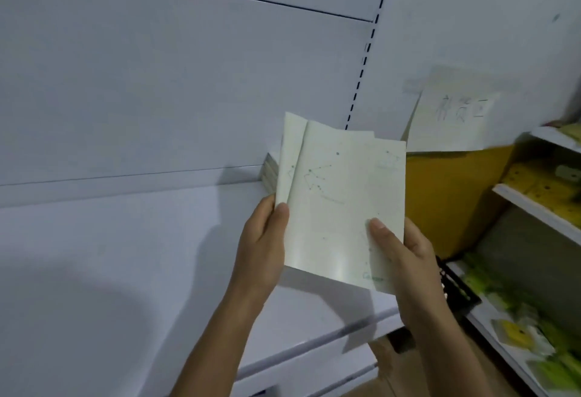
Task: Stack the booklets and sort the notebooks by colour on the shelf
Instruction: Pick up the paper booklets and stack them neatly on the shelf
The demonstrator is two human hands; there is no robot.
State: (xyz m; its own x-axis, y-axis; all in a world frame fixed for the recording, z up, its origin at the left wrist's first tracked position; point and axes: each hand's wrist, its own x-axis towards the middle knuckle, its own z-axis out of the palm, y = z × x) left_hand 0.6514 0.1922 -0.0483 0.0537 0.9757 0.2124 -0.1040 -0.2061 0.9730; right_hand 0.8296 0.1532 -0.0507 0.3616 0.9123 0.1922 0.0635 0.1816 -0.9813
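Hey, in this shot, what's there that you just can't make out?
Head view: how many booklets are held; the top cover hides those beneath.
Head view: stack on the shelf, mostly hidden behind the held booklets.
Head view: paper sign, handwriting too blurred to read.
Head view: yellow-green items at right, blurred, cut by the edge.

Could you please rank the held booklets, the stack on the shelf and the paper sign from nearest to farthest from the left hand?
1. The held booklets: gripped by the left hand itself.
2. The shelf stack: just behind, against the back panel.
3. The paper sign: up to the right, farthest.
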